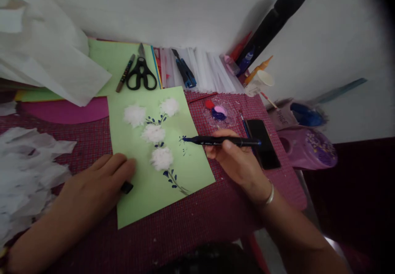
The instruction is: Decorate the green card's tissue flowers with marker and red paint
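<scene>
A light green sheet of paper [138, 208] lies on the table, bearing several fluffy white flowers [162, 159] with dark blue leaves and stems. My right hand [236, 159] is closed around a black marker [222, 140]; its tip touches the paper's right side among small blue marks [184, 150]. On the sheet's left edge rests my left hand [105, 179], fingers curled, with a black pen cap [126, 187] poking out from under them.
Black scissors [142, 74], another marker [126, 73] and a utility knife [184, 69] lie beyond the sheet. A paint palette [230, 117] and a phone [263, 144] are at right. Crumpled white paper [27, 175] covers the left, and a purple watering can [305, 148] stands far right.
</scene>
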A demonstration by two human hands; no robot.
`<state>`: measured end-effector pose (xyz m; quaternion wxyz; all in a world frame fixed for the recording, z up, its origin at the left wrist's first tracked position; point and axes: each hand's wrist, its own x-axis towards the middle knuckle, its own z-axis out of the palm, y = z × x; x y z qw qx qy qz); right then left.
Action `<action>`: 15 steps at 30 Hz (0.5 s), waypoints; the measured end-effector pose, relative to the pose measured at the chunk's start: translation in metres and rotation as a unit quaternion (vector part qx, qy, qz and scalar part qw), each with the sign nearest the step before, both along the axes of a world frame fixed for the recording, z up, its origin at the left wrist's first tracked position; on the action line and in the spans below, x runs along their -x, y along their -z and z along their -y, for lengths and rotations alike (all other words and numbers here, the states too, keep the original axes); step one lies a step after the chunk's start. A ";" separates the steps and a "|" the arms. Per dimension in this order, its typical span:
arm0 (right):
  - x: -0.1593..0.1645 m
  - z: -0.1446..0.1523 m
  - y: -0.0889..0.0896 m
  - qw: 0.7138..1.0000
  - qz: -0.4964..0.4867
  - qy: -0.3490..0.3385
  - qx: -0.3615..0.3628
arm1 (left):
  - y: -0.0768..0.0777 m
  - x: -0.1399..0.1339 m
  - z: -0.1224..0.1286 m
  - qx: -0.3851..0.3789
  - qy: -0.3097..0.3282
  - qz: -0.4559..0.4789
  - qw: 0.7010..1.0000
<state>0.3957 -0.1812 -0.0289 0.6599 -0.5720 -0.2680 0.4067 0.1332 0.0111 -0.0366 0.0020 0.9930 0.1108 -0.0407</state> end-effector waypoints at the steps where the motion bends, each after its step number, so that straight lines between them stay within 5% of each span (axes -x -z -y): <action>1: 0.004 0.000 0.002 1.000 0.004 -0.011 0.005 | -0.002 -0.001 0.001 0.004 -0.003 -0.007 1.000; 8: 0.009 0.003 0.020 0.994 0.099 0.033 0.011 | -0.008 -0.004 0.002 0.024 -0.028 -0.042 0.998; 15: 0.011 -0.007 0.020 0.978 0.184 0.057 0.080 | 0.009 0.004 -0.004 0.036 -0.033 -0.007 0.999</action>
